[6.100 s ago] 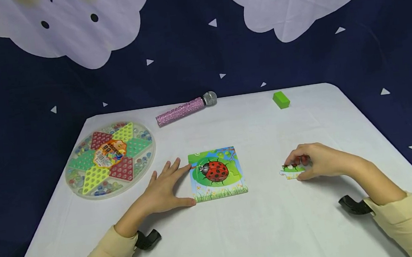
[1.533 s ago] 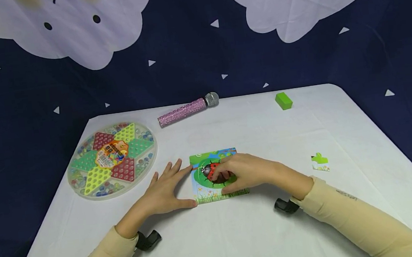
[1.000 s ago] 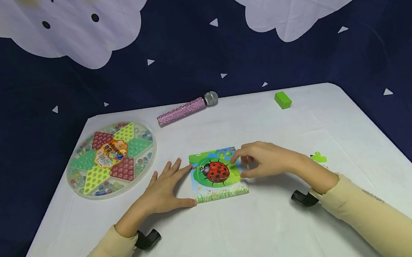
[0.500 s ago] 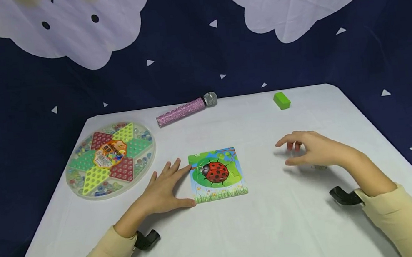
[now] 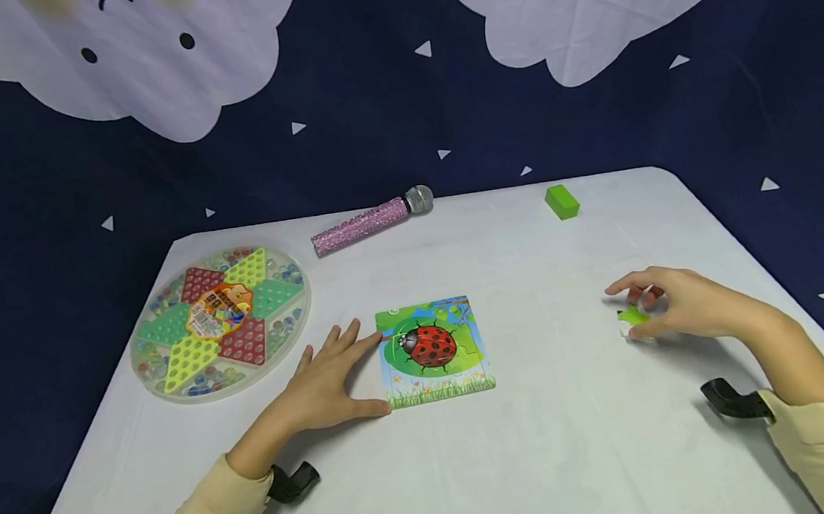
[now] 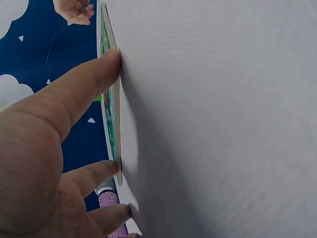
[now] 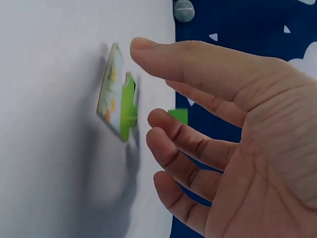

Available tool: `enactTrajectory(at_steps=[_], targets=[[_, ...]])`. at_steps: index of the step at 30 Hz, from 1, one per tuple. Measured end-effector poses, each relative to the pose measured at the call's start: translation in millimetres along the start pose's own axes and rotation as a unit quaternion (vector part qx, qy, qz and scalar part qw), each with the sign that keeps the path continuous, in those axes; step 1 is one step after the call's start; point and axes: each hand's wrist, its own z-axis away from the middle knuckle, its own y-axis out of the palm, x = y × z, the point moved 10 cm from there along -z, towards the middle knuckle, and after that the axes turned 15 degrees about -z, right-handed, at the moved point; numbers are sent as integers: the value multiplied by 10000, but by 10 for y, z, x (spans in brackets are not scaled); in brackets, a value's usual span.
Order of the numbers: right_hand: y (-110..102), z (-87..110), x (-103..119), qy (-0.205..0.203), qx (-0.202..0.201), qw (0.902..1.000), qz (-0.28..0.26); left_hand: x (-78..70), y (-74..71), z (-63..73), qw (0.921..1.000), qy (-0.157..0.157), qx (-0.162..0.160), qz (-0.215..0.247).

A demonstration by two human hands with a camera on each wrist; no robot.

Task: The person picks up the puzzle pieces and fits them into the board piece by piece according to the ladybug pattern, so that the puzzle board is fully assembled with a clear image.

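A square ladybug jigsaw puzzle (image 5: 436, 380) lies flat near the middle of the table. My left hand (image 5: 327, 383) has its fingers spread, with thumb and index fingertip against the puzzle's left edge; the left wrist view shows these fingers (image 6: 91, 82) straight along its side. Over a loose green-and-white puzzle piece (image 7: 115, 99) at the right of the table hovers my right hand (image 5: 684, 304). Its fingers are loosely bent and apart from the piece in the right wrist view. From the head, that hand covers part of the piece.
On the left lies a round Chinese checkers set (image 5: 218, 319) with marbles under a clear cover. A glittery pink microphone (image 5: 370, 221) rests at the back, and a green block (image 5: 562, 202) at the back right. Behind the white table (image 5: 537, 445) hangs a dark blue cloth.
Earlier my right hand pinched a puzzle piece at the right, then worked over the puzzle. It has since moved right, empty, to the loose piece. My left hand has stayed put.
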Motion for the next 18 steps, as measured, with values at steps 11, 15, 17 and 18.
enactTrajectory(at_steps=[11, 15, 17, 18], targets=[[11, 78, -202, 175, 31, 9998, -133, -14, -9, 6, 10000, -1, -7, -5], [15, 88, -240, 186, 24, 9995, -240, -10, -9, 8, 10000, -5, 4, 16], [17, 90, -252, 173, 27, 9995, -281, -15, -11, 12, 10000, 28, -19, 55], [18, 90, -258, 170, 30, 9994, -303, -15, -13, 13, 9999, 52, -46, 73]])
